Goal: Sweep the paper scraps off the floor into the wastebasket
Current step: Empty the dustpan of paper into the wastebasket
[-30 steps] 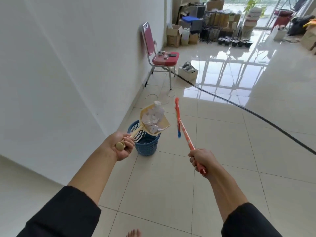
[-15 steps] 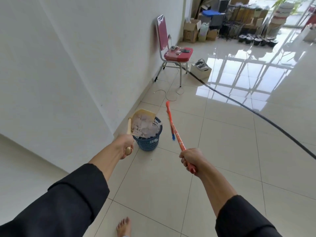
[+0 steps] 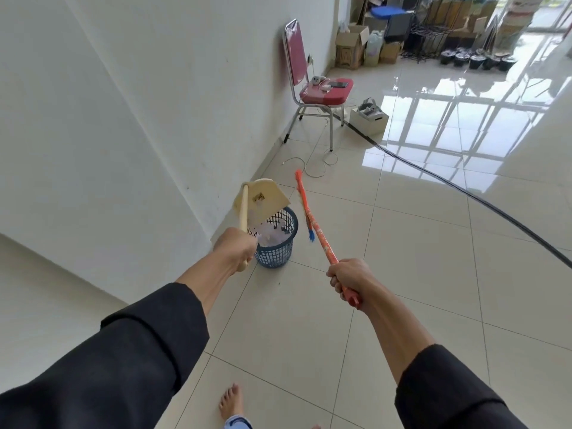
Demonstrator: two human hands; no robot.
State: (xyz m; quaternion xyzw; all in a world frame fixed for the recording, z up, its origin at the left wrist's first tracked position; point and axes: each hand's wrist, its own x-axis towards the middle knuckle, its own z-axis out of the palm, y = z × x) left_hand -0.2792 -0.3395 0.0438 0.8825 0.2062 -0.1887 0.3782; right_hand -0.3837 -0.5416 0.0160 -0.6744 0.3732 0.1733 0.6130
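dustpan (image 3: 263,198) over wastebasket (image 3: 277,253), broom (image 3: 312,222) right, wall (image 3: 123,119) left

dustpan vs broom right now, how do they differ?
The dustpan is cream, gripped by the left hand and tipped up over the blue wastebasket, where paper scraps lie. The broom is orange, gripped by the right hand and held beside the wastebasket, not over it. Both have long handles and are off the floor.

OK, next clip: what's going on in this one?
A person is emptying a dustpan into a blue wastebasket standing by the wall. The left hand grips the dustpan's handle and holds the pan tipped over the basket, with white paper scraps inside the basket. The right hand grips an orange broom, held off to the side and not sweeping.
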